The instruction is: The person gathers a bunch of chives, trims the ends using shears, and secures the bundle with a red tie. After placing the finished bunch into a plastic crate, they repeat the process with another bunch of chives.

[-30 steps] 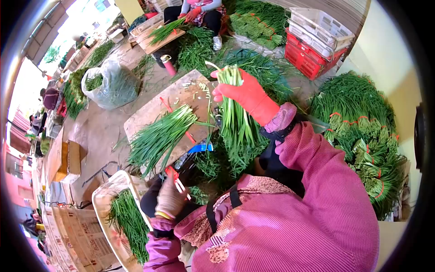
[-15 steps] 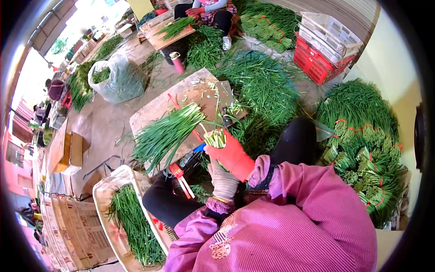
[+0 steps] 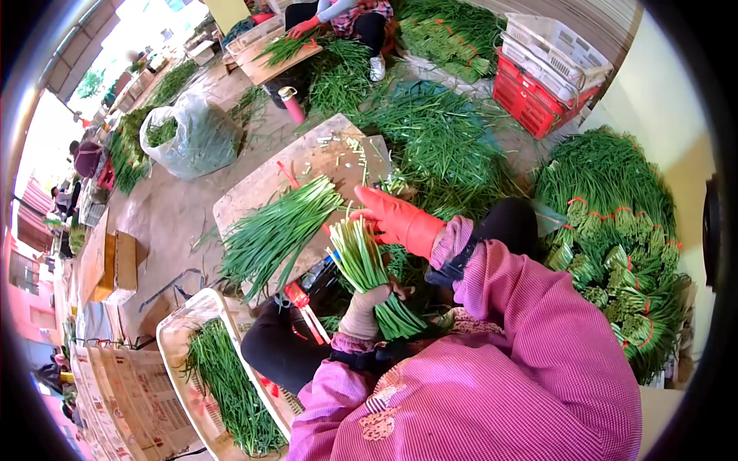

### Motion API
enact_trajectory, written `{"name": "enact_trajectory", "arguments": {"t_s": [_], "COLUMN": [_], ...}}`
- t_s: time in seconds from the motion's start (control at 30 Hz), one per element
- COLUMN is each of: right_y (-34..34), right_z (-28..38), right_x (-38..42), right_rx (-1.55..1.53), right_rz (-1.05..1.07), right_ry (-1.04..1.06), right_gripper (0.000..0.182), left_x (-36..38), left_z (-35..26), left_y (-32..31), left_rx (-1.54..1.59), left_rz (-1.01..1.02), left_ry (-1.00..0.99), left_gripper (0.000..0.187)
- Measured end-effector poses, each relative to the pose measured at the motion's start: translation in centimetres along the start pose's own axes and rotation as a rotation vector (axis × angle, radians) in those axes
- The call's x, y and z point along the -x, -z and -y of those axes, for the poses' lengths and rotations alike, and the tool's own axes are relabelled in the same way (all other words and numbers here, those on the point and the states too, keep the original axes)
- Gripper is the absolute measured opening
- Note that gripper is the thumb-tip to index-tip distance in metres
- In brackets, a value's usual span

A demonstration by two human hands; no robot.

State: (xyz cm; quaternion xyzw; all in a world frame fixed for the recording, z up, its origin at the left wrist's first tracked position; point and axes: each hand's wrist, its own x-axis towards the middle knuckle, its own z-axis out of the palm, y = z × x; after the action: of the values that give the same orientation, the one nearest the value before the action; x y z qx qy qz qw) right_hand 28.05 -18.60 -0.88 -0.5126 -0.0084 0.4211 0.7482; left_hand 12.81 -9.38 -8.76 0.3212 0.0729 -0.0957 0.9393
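My left hand (image 3: pixel 364 313), in a pale glove, is wrapped round the middle of a bunch of garlic chives (image 3: pixel 361 253) above my lap. The pale stalk ends point up and away, while the green leaves hang back toward me. Beside those ends is my right hand (image 3: pixel 400 221) in a red rubber glove, fingers stretched out and apart. A second heap of chives (image 3: pixel 280 227) lies across the wooden board (image 3: pixel 254 188) in front of me, with cut stalk pieces (image 3: pixel 350 146) scattered farther up.
Left of my knee stands a crate (image 3: pixel 165 338) of chives. Red ties (image 3: pixel 304 311) hang at the board's near edge. Tied bunches (image 3: pixel 615 230) are piled at right; loose chives (image 3: pixel 438 142) cover the floor ahead. A co-worker (image 3: pixel 307 27) sits beyond a pink bottle (image 3: pixel 292 106).
My right hand has let go of the stalk ends and spread its fingers. The bunch, earlier largely hidden behind that glove, now shows upright in my left hand.
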Motion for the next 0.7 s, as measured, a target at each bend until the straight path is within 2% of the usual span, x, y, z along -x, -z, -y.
{"name": "enact_trajectory", "arguments": {"t_s": [0.03, 0.1, 0.13, 0.17, 0.23, 0.27, 0.3, 0.37, 0.43, 0.5, 0.53, 0.6, 0.63, 0.7], "right_y": [0.3, 1.1, 1.1, 1.6, 2.5, 2.3, 2.5, 3.3, 4.1, 4.6, 4.4, 2.9, 2.1, -0.5], "right_z": [-0.1, -0.6, -1.0, -1.4, -1.8, -1.6, -1.0, 1.1, 3.4, 5.1, 5.4, 6.1, 6.4, 6.3], "right_x": [-0.3, -1.1, -1.5, -2.0, -3.2, -3.1, -3.0, -2.8, -2.9, -3.2, -3.5, -3.6, -3.0, -0.9], "right_rx": [-0.004, 0.132, 0.130, 0.128, 0.339, 0.320, 0.318, 0.306, 0.372, 0.418, 0.419, 0.679, 0.680, 0.738], "right_rz": [-0.005, 0.173, 0.138, 0.136, 0.075, 0.057, 0.054, -0.099, -0.226, -0.096, -0.098, 0.177, 0.174, 0.404], "right_ry": [0.002, 0.017, 0.042, 0.039, 0.175, 0.230, 0.229, 0.296, 0.439, 0.509, 0.508, 0.803, 0.803, 0.624], "right_gripper": [0.051, 0.043, 0.032, 0.032, 0.026, 0.023, 0.023, 0.021, 0.027, 0.033, 0.033, 0.042, 0.042, 0.047], "left_x": [0.3, 0.6, 0.3, 0.3, 0.2, 0.1, 0.0, -0.1, -0.2, -0.1, -0.2, -0.3, -0.4, -0.4], "left_z": [-0.2, -0.3, -0.1, 0.0, 0.1, 0.1, 0.2, 0.5, 0.7, 0.8, 0.8, 0.6, 0.5, 0.4], "left_y": [-0.6, -1.2, -0.6, -0.3, 0.3, 0.2, 0.4, 0.8, 1.3, 1.5, 1.7, 0.9, 0.6, 0.6], "left_rx": [-0.001, 0.104, 0.130, 0.132, 0.158, 0.183, 0.183, 0.242, 0.279, 0.351, 0.354, 0.340, 0.322, 0.260], "left_rz": [0.002, 0.040, 0.083, 0.080, 0.179, 0.234, 0.234, 0.314, 0.326, 0.281, 0.309, 0.295, 0.279, 0.282], "left_ry": [0.006, 0.023, 0.042, 0.044, 0.090, 0.081, 0.084, 0.083, 0.092, 0.132, 0.152, 0.177, 0.193, 0.184], "left_gripper": [0.071, 0.071, 0.071, 0.071, 0.071, 0.071, 0.071, 0.073, 0.074, 0.076, 0.078, 0.080, 0.081, 0.087]}}
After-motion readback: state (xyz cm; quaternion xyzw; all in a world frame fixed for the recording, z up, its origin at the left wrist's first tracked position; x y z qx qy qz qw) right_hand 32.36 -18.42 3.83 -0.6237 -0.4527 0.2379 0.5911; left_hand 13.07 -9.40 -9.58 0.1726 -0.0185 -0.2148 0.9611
